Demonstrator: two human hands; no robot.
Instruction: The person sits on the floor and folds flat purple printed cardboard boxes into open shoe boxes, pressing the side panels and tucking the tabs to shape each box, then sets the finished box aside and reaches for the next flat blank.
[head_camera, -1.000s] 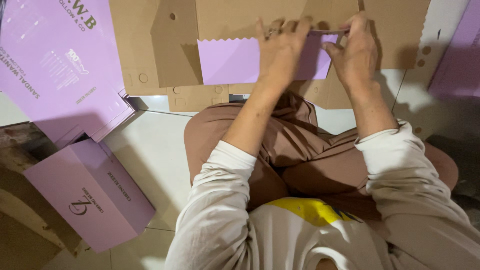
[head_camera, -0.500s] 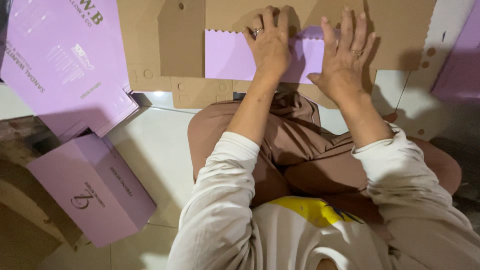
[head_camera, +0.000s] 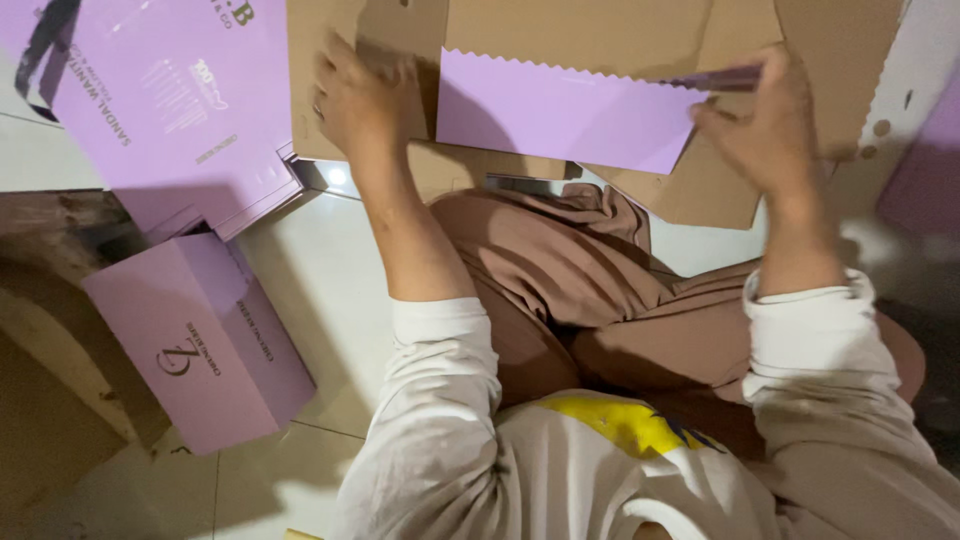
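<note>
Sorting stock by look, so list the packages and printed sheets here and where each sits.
Folded box: floor, lower left; long, lilac, dark print.
Flat sheet: upper left; lilac, printed.
Cardboard blank: under both hands; brown, lilac zigzag-edged flap.

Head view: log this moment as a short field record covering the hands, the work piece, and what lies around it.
left hand: flat on the brown cardboard sheet, fingers spread
right hand: pinching the right end of the purple flap
work piece: flat carton blank, brown side up, purple flap with zigzag edge folded over
left of the person: assembled purple box on the white tiled floor
upper left: flat purple printed sheets
posture: seated, brown trousers, white sleeves
</note>
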